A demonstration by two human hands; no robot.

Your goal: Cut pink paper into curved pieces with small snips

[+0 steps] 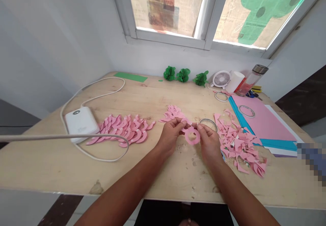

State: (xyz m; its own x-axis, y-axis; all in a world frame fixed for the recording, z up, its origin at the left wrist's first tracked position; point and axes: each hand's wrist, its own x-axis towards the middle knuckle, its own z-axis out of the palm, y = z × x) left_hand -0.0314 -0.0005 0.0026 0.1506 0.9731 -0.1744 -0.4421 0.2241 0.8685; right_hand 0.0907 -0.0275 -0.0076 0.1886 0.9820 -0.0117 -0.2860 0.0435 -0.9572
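Both my hands meet over the middle of the wooden table [158, 171]. My left hand [171, 135] pinches a small pink paper petal [185, 121] at its fingertips. My right hand [210, 143] is closed on the edge of a pink paper ring [192, 136] with a hole in its middle. The petal touches the ring's upper edge. A small heap of pink petals [171, 113] lies just beyond my hands. A clear tape roll [209, 123] rests behind my right hand.
A row of pink petals [124, 131] lies left, beside a white power bank [80, 121] with a looping cable [102, 151]. Pink scraps [240, 146] pile up right, next to pink and blue paper sheets [262, 122]. Green paper flowers [183, 75], a small fan [221, 79] and a bottle [251, 80] stand at the back.
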